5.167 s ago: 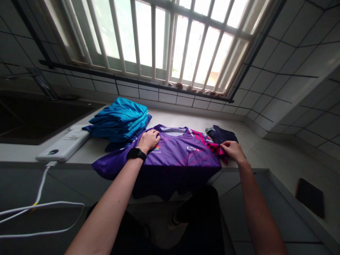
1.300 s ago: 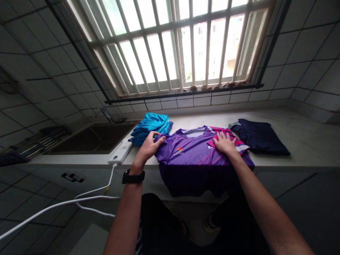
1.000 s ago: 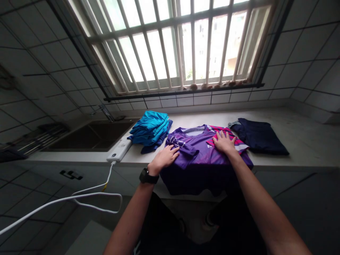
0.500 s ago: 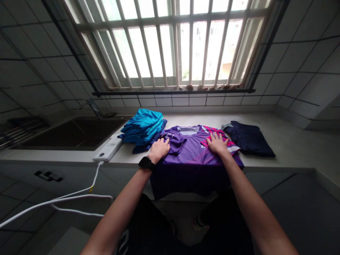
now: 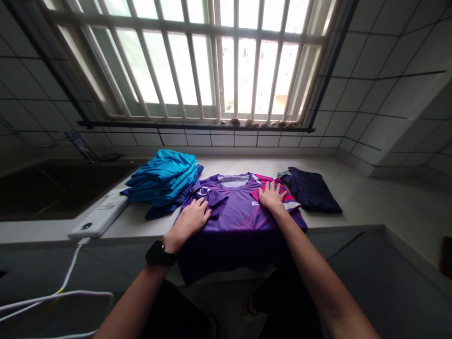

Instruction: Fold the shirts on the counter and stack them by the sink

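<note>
A purple T-shirt (image 5: 236, 207) lies spread on the counter, neckline toward the window and lower part hanging over the front edge. Both its sleeves are turned inward over the chest. My left hand (image 5: 190, 219), a dark watch on its wrist, rests open on the left sleeve. On the pink-striped right sleeve, my right hand (image 5: 273, 194) lies flat with fingers spread. Left of the shirt stands a pile of folded blue clothes (image 5: 165, 174). To its right is a folded dark navy garment (image 5: 312, 188).
A white power strip (image 5: 99, 214) with a white cable lies at the counter's left front edge. Beyond it is a dark sink (image 5: 52, 188) with a tap (image 5: 83, 146). Behind the counter (image 5: 353, 197) are a tiled wall and a barred window (image 5: 212, 70).
The camera view has turned a little to the right, so things appear shifted left. Both hands stay on the sleeves, the left one slightly nearer the counter's front edge.
</note>
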Demonstrator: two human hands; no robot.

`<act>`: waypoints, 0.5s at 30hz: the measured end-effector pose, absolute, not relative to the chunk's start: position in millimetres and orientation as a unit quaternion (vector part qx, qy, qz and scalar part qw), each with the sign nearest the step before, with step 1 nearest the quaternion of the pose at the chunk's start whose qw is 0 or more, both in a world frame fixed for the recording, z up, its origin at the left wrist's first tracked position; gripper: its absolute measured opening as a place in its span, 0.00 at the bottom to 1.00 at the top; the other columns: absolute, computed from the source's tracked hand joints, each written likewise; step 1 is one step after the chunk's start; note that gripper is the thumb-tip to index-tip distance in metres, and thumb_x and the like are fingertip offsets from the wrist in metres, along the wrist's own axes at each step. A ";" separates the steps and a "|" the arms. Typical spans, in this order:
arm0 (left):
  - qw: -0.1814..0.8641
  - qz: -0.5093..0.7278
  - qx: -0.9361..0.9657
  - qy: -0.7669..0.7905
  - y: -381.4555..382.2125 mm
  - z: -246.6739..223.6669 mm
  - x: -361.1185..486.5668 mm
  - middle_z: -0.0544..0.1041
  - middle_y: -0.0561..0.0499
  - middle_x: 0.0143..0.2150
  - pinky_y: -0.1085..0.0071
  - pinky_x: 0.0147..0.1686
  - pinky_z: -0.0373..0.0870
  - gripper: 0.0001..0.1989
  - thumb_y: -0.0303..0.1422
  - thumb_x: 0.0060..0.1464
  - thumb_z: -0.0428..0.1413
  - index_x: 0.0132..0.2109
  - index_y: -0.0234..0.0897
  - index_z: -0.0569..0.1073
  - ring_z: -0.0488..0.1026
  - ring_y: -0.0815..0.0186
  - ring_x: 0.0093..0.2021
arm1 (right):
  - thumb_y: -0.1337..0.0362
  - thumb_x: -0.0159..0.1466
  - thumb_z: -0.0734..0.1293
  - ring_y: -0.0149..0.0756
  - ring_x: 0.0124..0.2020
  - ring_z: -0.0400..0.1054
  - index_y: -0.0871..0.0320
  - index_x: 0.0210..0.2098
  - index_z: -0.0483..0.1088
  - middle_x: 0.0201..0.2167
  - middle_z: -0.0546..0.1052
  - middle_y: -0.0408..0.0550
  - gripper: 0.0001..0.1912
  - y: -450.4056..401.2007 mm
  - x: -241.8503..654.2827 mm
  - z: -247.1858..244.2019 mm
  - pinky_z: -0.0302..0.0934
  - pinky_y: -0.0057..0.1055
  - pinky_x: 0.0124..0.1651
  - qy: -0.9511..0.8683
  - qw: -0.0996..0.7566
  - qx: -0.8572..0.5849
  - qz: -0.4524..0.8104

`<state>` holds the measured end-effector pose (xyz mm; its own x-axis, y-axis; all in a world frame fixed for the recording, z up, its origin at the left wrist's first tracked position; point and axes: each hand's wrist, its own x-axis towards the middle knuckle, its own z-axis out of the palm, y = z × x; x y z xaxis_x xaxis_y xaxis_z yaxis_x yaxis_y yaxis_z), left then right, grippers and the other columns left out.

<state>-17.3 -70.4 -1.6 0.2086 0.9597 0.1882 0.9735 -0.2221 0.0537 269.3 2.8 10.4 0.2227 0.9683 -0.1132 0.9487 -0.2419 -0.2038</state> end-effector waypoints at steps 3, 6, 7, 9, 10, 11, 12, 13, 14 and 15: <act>0.038 -0.117 -0.780 -0.613 -74.7 -9.4 -19.6 0.73 0.37 0.67 0.53 0.67 0.65 0.17 0.35 0.64 0.50 0.55 0.38 0.76 0.68 0.49 0.69 | 0.52 0.76 0.46 0.59 0.79 0.34 0.67 0.78 0.42 0.80 0.40 0.65 0.38 8.3 258.5 11.5 0.33 0.68 0.74 -0.601 0.062 -0.791 0.095; 0.031 -0.125 -0.775 -0.618 -78.3 -8.7 -23.9 0.74 0.38 0.66 0.53 0.66 0.66 0.17 0.36 0.63 0.50 0.53 0.39 0.77 0.69 0.48 0.68 | 0.50 0.77 0.45 0.61 0.79 0.39 0.65 0.78 0.46 0.79 0.46 0.66 0.37 11.2 260.8 20.7 0.39 0.66 0.74 -0.617 0.061 -0.777 0.108; 0.024 -0.122 -0.776 -0.618 -78.4 -5.4 -26.4 0.76 0.38 0.65 0.53 0.65 0.67 0.16 0.37 0.63 0.51 0.52 0.39 0.77 0.71 0.47 0.66 | 0.50 0.77 0.44 0.60 0.77 0.45 0.62 0.77 0.50 0.78 0.51 0.65 0.36 12.5 266.2 26.4 0.43 0.64 0.73 -0.635 0.060 -0.761 0.116; 0.008 -0.110 -0.776 -0.621 -75.4 5.8 -31.3 0.81 0.39 0.57 0.56 0.62 0.70 0.14 0.39 0.63 0.51 0.48 0.39 0.78 0.77 0.48 0.59 | 0.52 0.78 0.44 0.58 0.73 0.56 0.58 0.75 0.56 0.73 0.62 0.64 0.34 16.6 282.7 40.7 0.52 0.56 0.72 -0.674 0.068 -0.726 0.115; 0.006 -0.109 -0.772 -0.626 -71.7 13.3 -32.8 0.82 0.40 0.53 0.57 0.60 0.71 0.13 0.39 0.63 0.51 0.46 0.40 0.78 0.78 0.50 0.55 | 0.53 0.78 0.46 0.57 0.71 0.60 0.58 0.74 0.59 0.71 0.65 0.65 0.32 19.6 292.7 48.3 0.56 0.51 0.70 -0.684 0.072 -0.718 0.106; 0.011 -0.114 -0.765 -0.634 -66.5 21.6 -33.2 0.83 0.41 0.49 0.58 0.58 0.72 0.13 0.39 0.63 0.51 0.45 0.41 0.77 0.79 0.51 0.52 | 0.54 0.77 0.50 0.57 0.69 0.64 0.60 0.72 0.62 0.68 0.68 0.66 0.30 23.2 302.7 55.5 0.59 0.47 0.68 -0.684 0.073 -0.720 0.094; 0.022 -0.124 -0.755 -0.644 -59.6 30.3 -32.2 0.82 0.42 0.48 0.59 0.57 0.73 0.12 0.37 0.64 0.50 0.45 0.41 0.77 0.79 0.51 0.51 | 0.55 0.77 0.53 0.56 0.66 0.66 0.64 0.69 0.66 0.66 0.70 0.69 0.29 27.1 312.0 61.7 0.61 0.43 0.66 -0.677 0.069 -0.728 0.086; 0.035 -0.135 -0.748 -0.649 -51.1 38.7 -29.6 0.82 0.41 0.49 0.60 0.57 0.72 0.12 0.35 0.63 0.50 0.47 0.40 0.76 0.79 0.52 0.52 | 0.56 0.76 0.58 0.56 0.63 0.69 0.67 0.65 0.70 0.63 0.73 0.70 0.27 31.1 320.0 66.4 0.64 0.40 0.63 -0.667 0.058 -0.738 0.085; 0.044 -0.143 -0.746 -0.649 -41.3 46.6 -25.9 0.81 0.40 0.51 0.60 0.58 0.72 0.12 0.33 0.62 0.51 0.49 0.39 0.76 0.78 0.51 0.55 | 0.57 0.74 0.62 0.55 0.59 0.73 0.68 0.60 0.74 0.59 0.76 0.70 0.24 35.2 326.4 69.4 0.67 0.37 0.59 -0.659 0.044 -0.745 0.093; 0.046 -0.142 -0.748 -0.646 -30.3 53.5 -21.3 0.79 0.38 0.53 0.61 0.58 0.71 0.12 0.32 0.60 0.54 0.50 0.38 0.75 0.76 0.50 0.57 | 0.57 0.72 0.66 0.52 0.54 0.77 0.69 0.56 0.77 0.53 0.80 0.68 0.22 39.0 331.0 70.6 0.70 0.34 0.53 -0.652 0.029 -0.750 0.106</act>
